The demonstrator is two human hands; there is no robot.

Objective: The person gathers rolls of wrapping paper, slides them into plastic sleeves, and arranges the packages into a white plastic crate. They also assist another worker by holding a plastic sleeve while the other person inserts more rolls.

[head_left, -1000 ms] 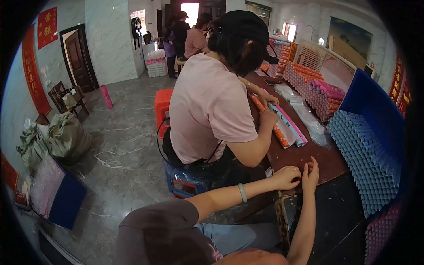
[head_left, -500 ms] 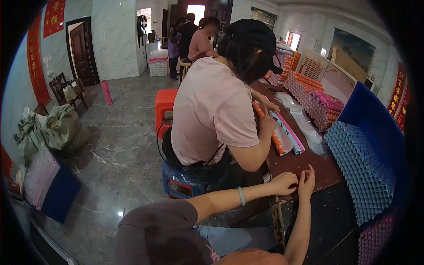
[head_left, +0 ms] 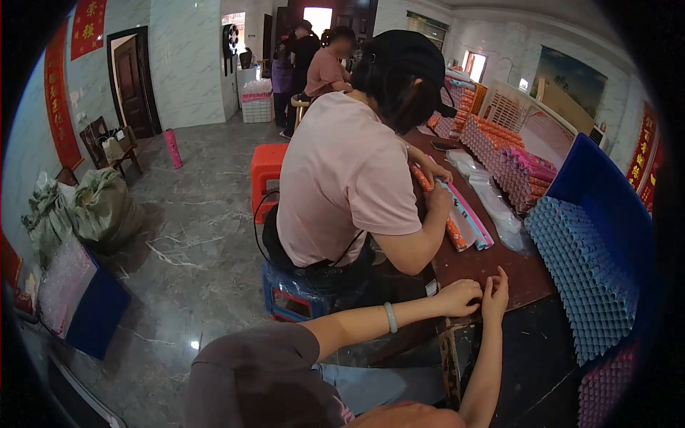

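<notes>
My left hand [head_left: 459, 297], below a bracelet on the wrist, rests at the near edge of the brown table [head_left: 457, 268] with its fingers curled in and nothing visible in them. Just beside it, my right hand [head_left: 494, 296] is raised on its side, its fingers partly stretched and apart, holding nothing. Farther along the table, a co-worker's hands are on an orange patterned tube [head_left: 455, 234]. Next to that lie a pink and blue tube [head_left: 477, 227] and a clear plastic bag [head_left: 501, 214].
A co-worker [head_left: 342, 178] sits close on the left on a blue stool [head_left: 275, 289]. Stacked blue tubes [head_left: 589, 278] stand by a blue board [head_left: 606, 192] at right. Orange and pink tubes [head_left: 510, 160] are piled behind. Other people stand at the back.
The co-worker's hands and forearm have shifted slightly on the orange tube. People at the back have moved a little. My hands look unchanged.
</notes>
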